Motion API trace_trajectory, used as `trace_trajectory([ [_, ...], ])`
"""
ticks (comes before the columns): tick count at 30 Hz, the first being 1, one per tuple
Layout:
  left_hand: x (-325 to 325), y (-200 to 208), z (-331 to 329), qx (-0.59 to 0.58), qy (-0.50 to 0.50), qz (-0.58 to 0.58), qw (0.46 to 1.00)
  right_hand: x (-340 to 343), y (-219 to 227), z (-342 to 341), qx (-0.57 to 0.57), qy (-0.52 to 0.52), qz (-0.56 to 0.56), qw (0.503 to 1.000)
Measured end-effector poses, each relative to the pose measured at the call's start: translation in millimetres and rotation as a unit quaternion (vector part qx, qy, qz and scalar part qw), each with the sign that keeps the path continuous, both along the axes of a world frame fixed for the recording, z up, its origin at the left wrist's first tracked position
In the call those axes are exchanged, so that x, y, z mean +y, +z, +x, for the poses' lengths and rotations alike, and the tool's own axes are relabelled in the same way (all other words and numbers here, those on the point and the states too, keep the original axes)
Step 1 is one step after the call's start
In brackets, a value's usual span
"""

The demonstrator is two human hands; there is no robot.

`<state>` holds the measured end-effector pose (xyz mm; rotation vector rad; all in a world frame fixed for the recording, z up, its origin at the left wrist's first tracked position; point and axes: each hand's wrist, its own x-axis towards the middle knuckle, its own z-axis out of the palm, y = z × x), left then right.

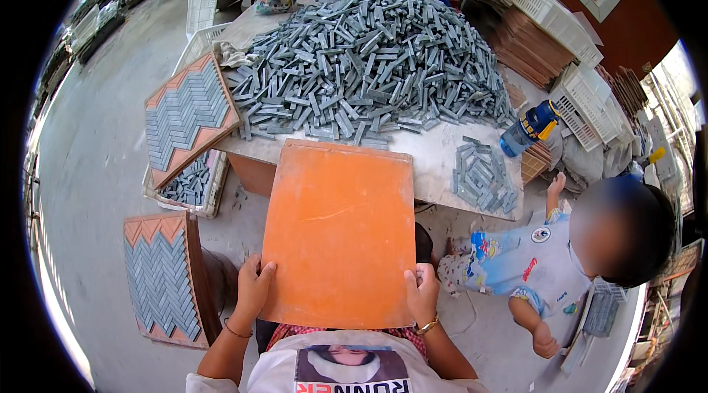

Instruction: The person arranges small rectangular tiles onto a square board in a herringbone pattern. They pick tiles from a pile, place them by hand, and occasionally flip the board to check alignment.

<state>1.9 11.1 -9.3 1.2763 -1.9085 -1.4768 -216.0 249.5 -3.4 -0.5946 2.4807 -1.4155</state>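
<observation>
A flat orange board (339, 231) rests in front of me, its far end against the edge of the table (431, 183). My left hand (253, 286) grips its left edge near the bottom corner, with the thumb on top. On the opposite edge, my right hand (423, 292) is closed around the board with its thumb up. Nothing lies on the orange face, which has faint scratches. Beyond it, a large heap of narrow grey stone strips (361, 61) covers the table. A smaller group of grey strips (483, 175) is spread at the table's right end.
Left of me are a herringbone-patterned panel (188, 116) over a crate of strips (193, 181) and a stack topped by another patterned panel (162, 275). A blue bottle (529, 127) stands at the table's right edge. Another person (535, 260) is close on my right, near white plastic crates (586, 105).
</observation>
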Motion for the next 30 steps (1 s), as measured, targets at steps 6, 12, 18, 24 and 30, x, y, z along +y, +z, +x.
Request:
trace_trajectory([
  [6,-11.6,10.0,-10.0,-0.116,-0.049,-0.141,0.982,-5.6,5.7,-8.7,0.1,0.063,0.108,0.987],
  [12,-21.5,2.5,-12.6,-0.16,-0.064,-0.187,0.967,-13.8,1.2,-18.5,0.169,0.097,0.183,0.964],
  [18,-28.3,4.8,-13.4,-0.208,-0.119,-0.231,0.943,-14.6,0.2,-29.3,0.181,0.134,0.244,0.943],
  [24,-42.3,-2.4,-12.7,-0.109,-0.087,-0.142,0.98,-11.3,-1.5,-38.6,0.145,0.1,0.135,0.975],
  [30,-42.9,-46.0,-35.7,0.159,-0.117,-0.007,0.98,-22.1,-45.9,-31.9,-0.075,0.124,-0.149,0.978],
])
